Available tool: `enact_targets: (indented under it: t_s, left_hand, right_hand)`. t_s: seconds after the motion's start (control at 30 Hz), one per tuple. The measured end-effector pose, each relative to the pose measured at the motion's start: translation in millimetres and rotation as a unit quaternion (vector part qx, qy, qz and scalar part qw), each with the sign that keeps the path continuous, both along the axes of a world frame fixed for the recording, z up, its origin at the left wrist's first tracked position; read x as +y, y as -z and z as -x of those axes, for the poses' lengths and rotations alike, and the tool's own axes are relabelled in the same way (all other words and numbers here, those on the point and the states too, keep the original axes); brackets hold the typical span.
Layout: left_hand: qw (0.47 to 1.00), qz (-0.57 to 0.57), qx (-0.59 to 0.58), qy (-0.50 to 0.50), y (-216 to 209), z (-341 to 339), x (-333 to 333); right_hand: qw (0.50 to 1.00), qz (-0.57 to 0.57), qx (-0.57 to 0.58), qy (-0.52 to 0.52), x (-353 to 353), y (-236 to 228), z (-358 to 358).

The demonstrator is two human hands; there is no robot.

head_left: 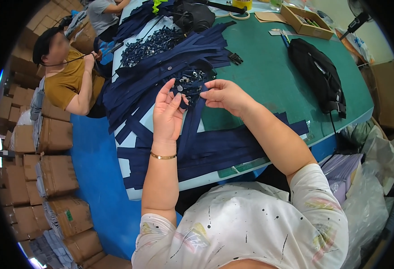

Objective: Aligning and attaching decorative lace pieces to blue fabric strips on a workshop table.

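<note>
My right hand (224,95) is closed in a pinch on the upper end of a navy zipper tape (191,130), which hangs down toward the table. Facing it, my left hand (169,110) has its fingers curled in, thumb near index. A small piece may sit in its fingertips, but I cannot make it out. Just beyond both hands lies a heap of small dark and shiny zipper sliders (196,75). Many navy zipper tapes (147,87) are spread to the left and behind the heap. More navy tapes (224,145) lie across the near edge.
A second dark slider pile (150,45) lies farther left. On the green table (255,58) are a black bag (316,74), a loose buckle (235,57) and a wooden tray (307,24). A co-worker in a mustard shirt (73,85) sits left; cardboard boxes (58,172) are stacked there.
</note>
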State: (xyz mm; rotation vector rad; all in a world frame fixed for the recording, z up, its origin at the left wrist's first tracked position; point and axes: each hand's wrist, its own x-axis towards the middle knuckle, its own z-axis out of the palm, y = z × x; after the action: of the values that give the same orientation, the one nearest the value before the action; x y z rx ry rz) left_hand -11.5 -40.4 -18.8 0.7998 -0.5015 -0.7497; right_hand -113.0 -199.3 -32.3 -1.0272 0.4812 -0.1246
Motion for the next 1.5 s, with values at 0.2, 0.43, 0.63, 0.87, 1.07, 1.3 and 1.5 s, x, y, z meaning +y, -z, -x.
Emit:
enact_targets:
  t_s: [0.2, 0.43, 0.63, 0.87, 1.07, 1.3, 1.5]
  left_hand:
    - [0.995, -0.094, -0.01, -0.021, 6.5, -7.8, 2.9]
    - [0.988, -0.136, -0.058, -0.034, 2.3, -7.8, 4.1]
    - [0.991, -0.126, -0.021, 0.028, -2.7, -6.6, 5.5]
    - [0.985, -0.148, -0.001, 0.092, -3.6, -7.3, 7.7]
    - [0.981, -0.16, -0.013, 0.109, 0.3, -8.0, 8.1]
    - [0.979, -0.179, -0.066, 0.073, -3.0, -4.5, 6.8]
    - [0.966, -0.203, -0.143, 0.068, -3.5, 0.7, 6.5]
  right_hand:
    - [0.982, 0.094, -0.155, 0.057, 17.3, 3.8, -3.3]
    - [0.964, 0.143, -0.221, 0.02, 28.2, -6.8, 3.4]
    - [0.977, 0.19, -0.093, -0.011, 20.4, -9.5, 4.6]
    - [0.979, 0.185, -0.064, -0.059, 11.2, -8.2, 5.5]
    - [0.981, 0.172, -0.047, -0.081, 7.7, -9.3, 9.5]
    - [0.979, 0.182, -0.039, -0.079, 7.9, -13.3, 10.0]
    - [0.972, 0.206, -0.023, -0.109, 2.1, -8.7, 10.7]
